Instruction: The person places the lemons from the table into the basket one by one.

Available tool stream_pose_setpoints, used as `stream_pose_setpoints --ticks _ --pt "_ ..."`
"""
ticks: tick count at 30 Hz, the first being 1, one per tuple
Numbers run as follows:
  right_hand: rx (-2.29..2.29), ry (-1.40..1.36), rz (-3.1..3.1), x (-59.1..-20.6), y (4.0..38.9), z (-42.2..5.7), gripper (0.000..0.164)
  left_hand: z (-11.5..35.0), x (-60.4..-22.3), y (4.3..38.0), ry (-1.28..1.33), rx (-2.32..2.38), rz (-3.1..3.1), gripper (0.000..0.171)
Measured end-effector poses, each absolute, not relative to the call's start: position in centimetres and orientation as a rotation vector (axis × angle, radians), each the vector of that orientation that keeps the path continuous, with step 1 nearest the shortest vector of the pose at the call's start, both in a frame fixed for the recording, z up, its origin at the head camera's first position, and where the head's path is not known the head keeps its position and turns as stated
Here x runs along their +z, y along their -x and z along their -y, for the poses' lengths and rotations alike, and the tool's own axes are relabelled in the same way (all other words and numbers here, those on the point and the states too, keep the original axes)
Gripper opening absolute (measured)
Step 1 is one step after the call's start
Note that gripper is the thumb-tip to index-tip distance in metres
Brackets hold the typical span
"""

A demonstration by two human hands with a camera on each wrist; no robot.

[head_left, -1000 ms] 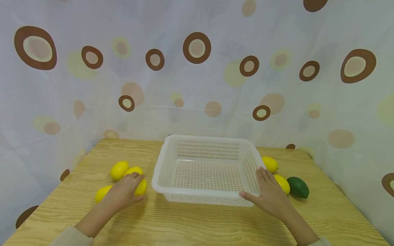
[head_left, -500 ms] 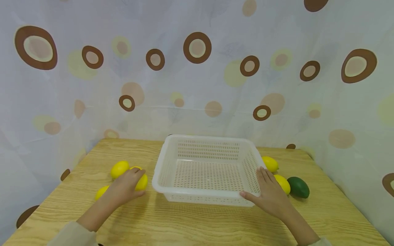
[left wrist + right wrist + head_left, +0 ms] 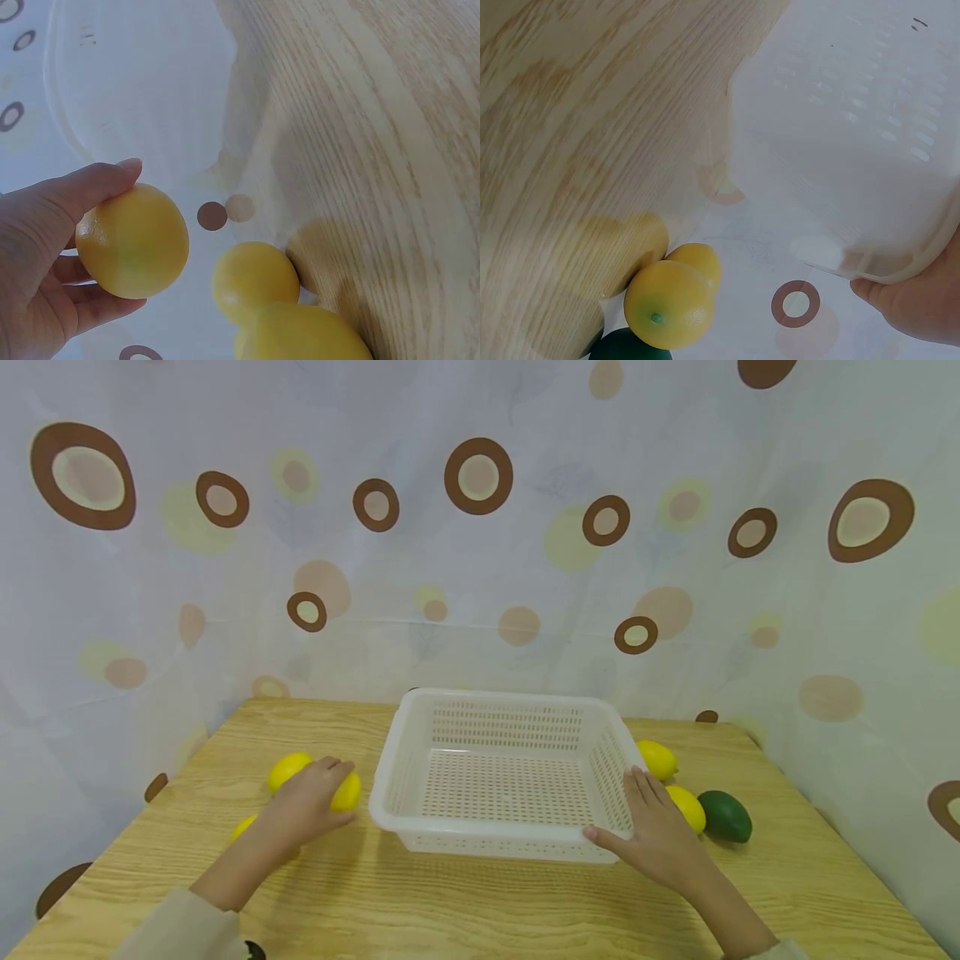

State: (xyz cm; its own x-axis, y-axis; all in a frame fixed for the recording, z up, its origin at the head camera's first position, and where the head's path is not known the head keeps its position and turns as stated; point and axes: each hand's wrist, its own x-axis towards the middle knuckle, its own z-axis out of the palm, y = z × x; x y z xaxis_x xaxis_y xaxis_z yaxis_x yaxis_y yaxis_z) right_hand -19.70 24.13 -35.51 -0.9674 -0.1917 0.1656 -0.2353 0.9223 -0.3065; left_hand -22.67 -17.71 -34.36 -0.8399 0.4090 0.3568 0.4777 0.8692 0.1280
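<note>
My left hand (image 3: 303,802) grips a yellow lemon (image 3: 347,792) to the left of the white perforated basket (image 3: 495,828). The left wrist view has thumb and fingers round this lemon (image 3: 135,241), held off the table. Beside and partly behind that hand lie a lemon (image 3: 288,771) and another, mostly covered lemon (image 3: 242,827). My right hand (image 3: 663,837) rests on the basket's near right corner, fingers straight over the right rim and thumb on the front rim. Right of it are two lemons, one farther back (image 3: 657,760) and one nearer (image 3: 687,810), and a dark green avocado-shaped fruit (image 3: 724,817).
The wooden table (image 3: 480,910) carries everything. A patterned curtain (image 3: 420,568) hangs close behind it and along both sides. The basket stands at the middle, its mesh floor showing. A small dark object (image 3: 255,950) sits by the left sleeve at the bottom edge.
My left hand has moved slightly up and away with the lemon in its grip, and it now covers more of the lemons beside it. The right hand and basket have stayed put.
</note>
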Motion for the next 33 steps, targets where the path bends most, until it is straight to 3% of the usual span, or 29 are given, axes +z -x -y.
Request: stream_pose_setpoints --ticks 33 --pt "0.459 -0.334 2.940 -35.6 19.7 -24.1 0.103 16.3 -31.7 24.0 0.633 -0.367 2.693 0.055"
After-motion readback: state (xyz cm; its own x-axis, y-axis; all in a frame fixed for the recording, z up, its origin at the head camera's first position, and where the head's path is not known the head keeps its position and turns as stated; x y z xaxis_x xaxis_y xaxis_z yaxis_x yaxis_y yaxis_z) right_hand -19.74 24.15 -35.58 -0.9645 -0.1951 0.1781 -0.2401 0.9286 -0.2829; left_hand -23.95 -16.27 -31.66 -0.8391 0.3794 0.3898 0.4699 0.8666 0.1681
